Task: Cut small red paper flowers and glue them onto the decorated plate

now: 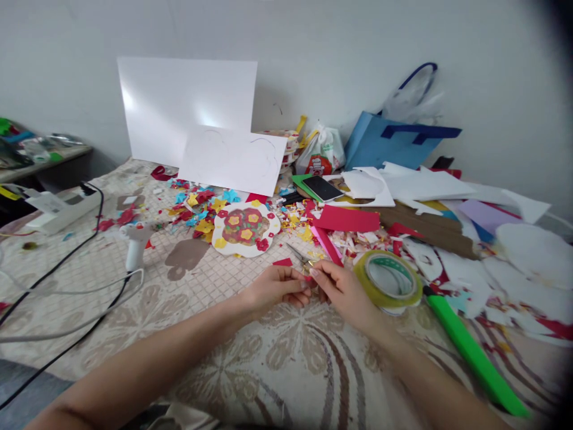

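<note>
My left hand (277,288) and my right hand (342,288) meet over the patterned tablecloth (286,352), fingertips pinched together on a tiny red paper scrap (308,279). Small scissors (299,255) lie just beyond the fingers. A roll of yellow-green tape (388,279) sits right beside my right hand. Farther back lies a white scalloped disc (245,228) decorated with red and yellow paper flowers.
Coloured paper scraps (201,209) litter the middle. A glue gun (134,245) and black cables (67,263) lie left, a green stick (474,352) right. White boards (188,107), a phone (323,187), a blue bag (389,143) and paper sheets (447,191) crowd the back.
</note>
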`<state>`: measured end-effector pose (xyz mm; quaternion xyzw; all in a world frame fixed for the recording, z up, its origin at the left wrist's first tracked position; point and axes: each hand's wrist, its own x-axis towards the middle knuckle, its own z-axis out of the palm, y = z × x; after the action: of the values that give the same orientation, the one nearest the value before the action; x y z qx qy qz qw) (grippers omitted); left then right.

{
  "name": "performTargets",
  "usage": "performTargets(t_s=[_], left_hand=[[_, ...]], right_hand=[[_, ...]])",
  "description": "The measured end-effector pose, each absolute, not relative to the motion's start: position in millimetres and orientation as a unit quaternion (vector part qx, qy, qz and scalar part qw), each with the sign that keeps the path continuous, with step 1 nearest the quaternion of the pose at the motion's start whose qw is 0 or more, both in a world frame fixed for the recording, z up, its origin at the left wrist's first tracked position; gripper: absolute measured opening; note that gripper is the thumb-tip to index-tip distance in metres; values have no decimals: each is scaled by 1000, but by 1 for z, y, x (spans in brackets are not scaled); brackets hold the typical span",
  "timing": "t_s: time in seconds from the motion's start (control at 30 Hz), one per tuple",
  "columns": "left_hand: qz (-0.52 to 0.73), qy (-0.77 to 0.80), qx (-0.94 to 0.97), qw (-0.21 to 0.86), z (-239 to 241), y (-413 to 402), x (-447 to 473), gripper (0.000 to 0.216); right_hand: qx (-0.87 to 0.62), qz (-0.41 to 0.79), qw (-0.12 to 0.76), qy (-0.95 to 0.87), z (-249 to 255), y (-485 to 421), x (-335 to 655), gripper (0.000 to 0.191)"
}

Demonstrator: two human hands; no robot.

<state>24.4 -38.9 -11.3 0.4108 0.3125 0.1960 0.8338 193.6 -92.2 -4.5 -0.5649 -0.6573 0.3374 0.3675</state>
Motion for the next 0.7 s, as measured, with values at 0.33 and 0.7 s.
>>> performTargets(t_s=[0.33, 0.7], left_hand=[[92, 270, 252, 925, -5, -34, 18, 13], [248, 305, 565, 725, -14, -39, 23, 28]], right_hand=[[-435, 288, 431, -736, 6, -87, 203, 7], [-554, 265, 353, -706, -2, -91, 194, 16]])
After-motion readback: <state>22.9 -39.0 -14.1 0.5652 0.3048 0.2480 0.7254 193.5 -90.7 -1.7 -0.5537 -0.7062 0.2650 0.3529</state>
